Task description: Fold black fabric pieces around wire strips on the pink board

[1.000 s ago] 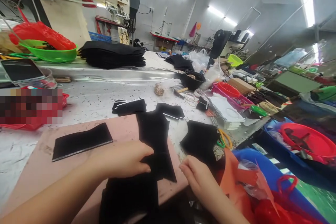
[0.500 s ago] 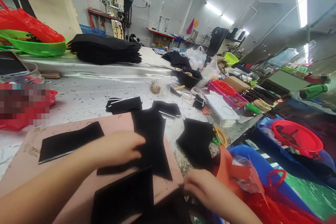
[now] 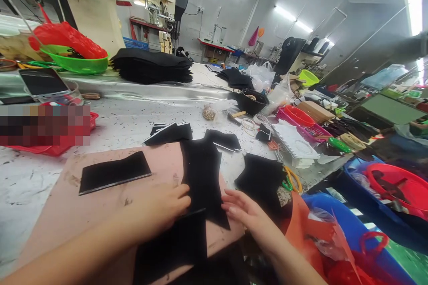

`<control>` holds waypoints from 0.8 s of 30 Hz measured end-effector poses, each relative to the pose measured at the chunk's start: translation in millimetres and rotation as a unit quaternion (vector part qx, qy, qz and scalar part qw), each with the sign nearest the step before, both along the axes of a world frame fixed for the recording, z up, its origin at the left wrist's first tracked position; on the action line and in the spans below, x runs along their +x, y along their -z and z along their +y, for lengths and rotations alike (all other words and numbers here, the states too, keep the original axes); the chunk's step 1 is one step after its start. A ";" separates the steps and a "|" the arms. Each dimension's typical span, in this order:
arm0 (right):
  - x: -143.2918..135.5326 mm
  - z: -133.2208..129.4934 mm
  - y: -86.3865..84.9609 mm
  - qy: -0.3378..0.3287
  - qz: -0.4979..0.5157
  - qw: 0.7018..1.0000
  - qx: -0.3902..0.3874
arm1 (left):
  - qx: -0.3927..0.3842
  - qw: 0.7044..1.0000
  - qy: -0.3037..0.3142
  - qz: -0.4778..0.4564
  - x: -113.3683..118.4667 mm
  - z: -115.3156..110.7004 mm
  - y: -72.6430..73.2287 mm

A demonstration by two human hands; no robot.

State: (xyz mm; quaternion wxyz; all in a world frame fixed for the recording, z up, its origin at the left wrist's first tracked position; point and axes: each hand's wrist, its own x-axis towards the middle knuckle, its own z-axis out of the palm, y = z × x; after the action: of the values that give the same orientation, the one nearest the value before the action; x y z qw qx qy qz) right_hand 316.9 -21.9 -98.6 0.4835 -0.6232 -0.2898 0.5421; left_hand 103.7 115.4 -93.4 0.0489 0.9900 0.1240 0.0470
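Head view, cloth: a long black fabric strip (image 3: pixel 203 182) lay on the pink board (image 3: pixel 67 213), running away from the person, its near end right between both hands.
Left hand: the left hand (image 3: pixel 160 211) lay flat, fingers loosely stretched, fingertips pressing on the strip's left edge; nothing was gripped.
Right hand: the right hand (image 3: pixel 245 211) was open, fingers extended, tips touching the strip's right edge.
Nearby: a second black piece (image 3: pixel 174 247) lay below the left hand, another black rectangle (image 3: pixel 113 173) well to the left on the board.
Table: a black stack (image 3: pixel 152 66) sat far back, scissors (image 3: pixel 289 180) right of the strip.
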 end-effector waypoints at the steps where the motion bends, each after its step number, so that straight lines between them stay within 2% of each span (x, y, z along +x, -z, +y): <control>1: -1.3 2.1 0.0 0.024 -0.005 1.000 0.007 | 0.011 1.000 0.014 -0.020 -0.5 -5.5 6.9; 3: -4.5 2.1 -3.5 0.057 -0.039 0.997 0.034 | 0.021 0.999 -0.004 -0.044 3.5 -7.6 11.9; 4: -6.9 0.2 -6.1 0.049 -0.047 0.997 0.043 | 0.019 0.998 -0.034 -0.059 7.1 -5.6 10.4; 6: -14.7 -6.4 -10.8 -0.025 -0.009 0.999 0.032 | 0.013 0.990 -0.097 -0.097 15.3 0.0 2.3; 8: -26.9 -12.5 -12.7 -0.112 0.093 0.989 0.003 | 0.010 0.980 -0.140 -0.141 21.6 1.9 -8.0; 9: -34.3 -13.6 -12.3 -0.129 0.150 0.980 -0.005 | 0.008 0.976 -0.147 -0.159 23.2 0.1 -12.4; 11: -49.4 -9.8 -9.5 -0.085 0.240 0.967 -0.008 | 0.007 0.975 -0.131 -0.181 21.7 -9.7 -17.1; 13: -61.5 0.6 -5.4 0.022 0.282 0.959 -0.005 | 0.003 0.980 -0.069 -0.184 13.2 -26.7 -15.4; 15: -68.5 12.6 -1.8 0.129 0.270 0.954 -0.017 | 0.003 0.984 -0.005 -0.175 -1.9 -47.9 -8.1; 17: -70.5 21.3 0.3 0.192 0.238 0.951 -0.037 | 0.021 0.987 0.004 -0.160 -20.9 -69.6 1.9; 20: -68.1 25.8 1.3 0.195 0.201 0.959 -0.048 | 0.077 0.986 -0.047 -0.142 -47.3 -94.6 14.3; 24: -67.1 26.8 4.2 0.125 0.132 0.983 -0.024 | 0.114 0.983 -0.068 -0.130 -61.3 -104.4 17.8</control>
State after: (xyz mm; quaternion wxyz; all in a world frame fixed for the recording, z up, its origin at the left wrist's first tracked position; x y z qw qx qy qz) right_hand 249.8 4.9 -102.8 0.5663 -0.5886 -0.1302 0.5621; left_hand 42.4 11.1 -111.2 -0.0520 0.9637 0.1775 0.1925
